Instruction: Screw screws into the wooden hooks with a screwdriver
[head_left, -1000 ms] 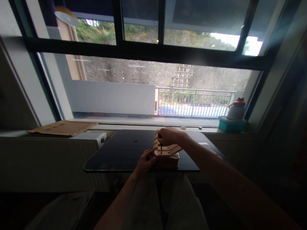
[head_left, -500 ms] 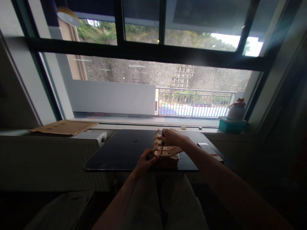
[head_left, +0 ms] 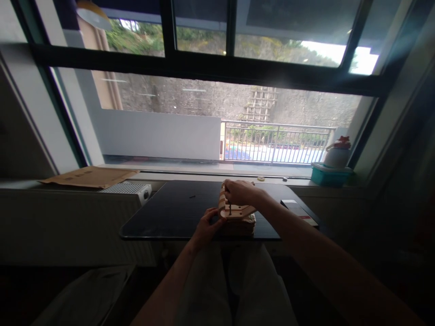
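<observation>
A small slatted wooden piece (head_left: 243,210), in pale and reddish-brown strips with dark holes, rests on a thick block-like stack (head_left: 239,227) at the near edge of the dark table. My right hand (head_left: 244,193) is closed around the handle of a screwdriver. The thin shaft of the screwdriver (head_left: 230,210) points down, its tip at the near left part of the wood. My left hand (head_left: 207,225) grips the near left corner of the wooden piece, with the thumb at its front edge. The screwdriver's handle is mostly hidden by my right fingers.
The dark table (head_left: 163,213) stands below a window. A flat box or book (head_left: 299,213) lies at its right, a small dark object (head_left: 192,197) to the left. On the sill are a brown envelope (head_left: 90,176) and a teal box (head_left: 331,174). A radiator (head_left: 68,222) is at left.
My right hand has turned over the screwdriver handle and shifted slightly left, covering more of it. My left hand keeps its hold. The camera view has shifted slightly.
</observation>
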`<state>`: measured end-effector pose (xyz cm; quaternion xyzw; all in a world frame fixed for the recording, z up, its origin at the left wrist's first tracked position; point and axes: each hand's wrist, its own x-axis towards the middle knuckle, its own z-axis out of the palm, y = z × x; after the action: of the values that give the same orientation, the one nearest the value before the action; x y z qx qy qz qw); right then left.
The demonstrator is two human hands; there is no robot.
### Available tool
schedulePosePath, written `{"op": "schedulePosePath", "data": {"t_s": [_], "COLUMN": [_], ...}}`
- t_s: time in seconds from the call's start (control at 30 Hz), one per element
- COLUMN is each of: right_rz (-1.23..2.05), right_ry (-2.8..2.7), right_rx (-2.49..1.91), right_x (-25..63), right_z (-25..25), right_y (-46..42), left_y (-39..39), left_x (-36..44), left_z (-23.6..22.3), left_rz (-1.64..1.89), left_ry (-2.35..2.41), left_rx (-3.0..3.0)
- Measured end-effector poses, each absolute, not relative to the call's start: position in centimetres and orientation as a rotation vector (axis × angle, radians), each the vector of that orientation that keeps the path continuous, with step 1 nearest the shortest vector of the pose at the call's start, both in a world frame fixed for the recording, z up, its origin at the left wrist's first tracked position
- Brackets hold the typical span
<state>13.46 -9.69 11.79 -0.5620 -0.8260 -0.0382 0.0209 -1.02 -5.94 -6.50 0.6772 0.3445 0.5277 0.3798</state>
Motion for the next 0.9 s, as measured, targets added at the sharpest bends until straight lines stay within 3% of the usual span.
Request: {"op": "schedulePosePath", "data": {"t_s": [0.9], "right_rz": [-0.153], "right_ry": [-2.58], "right_rx": [-1.734], "right_x": [14.1], "right_z": [11.6], "right_y": [-9.3], "left_y": [-6.2], "left_x": [-0.9], "left_z": [-6.4], "left_rz": [1.349], "left_ry": [0.927], "left_rx": [1.77]}}
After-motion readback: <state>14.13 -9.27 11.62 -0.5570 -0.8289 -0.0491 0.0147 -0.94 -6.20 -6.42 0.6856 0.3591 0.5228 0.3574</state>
